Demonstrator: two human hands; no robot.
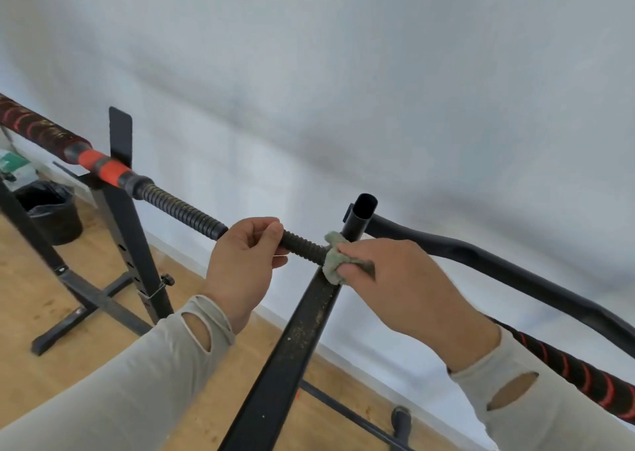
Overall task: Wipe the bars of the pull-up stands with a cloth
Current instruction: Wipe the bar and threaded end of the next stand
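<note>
A black ribbed bar (182, 208) runs from a red and black wrapped grip at the upper left down to the middle of the view. My left hand (244, 261) grips this bar with fingers curled round it. My right hand (405, 282) holds a bunched grey-green cloth (335, 260) and presses it against the bar's end, where it meets the black upright post (299, 344) of the stand. A curved black handle (498, 272) bends off to the right behind my right hand.
A second black stand (120, 230) with a cross-shaped foot stands on the wooden floor at the left. A black bin (51, 210) sits behind it by the white wall. Another red and black wrapped grip (584, 378) shows at the lower right.
</note>
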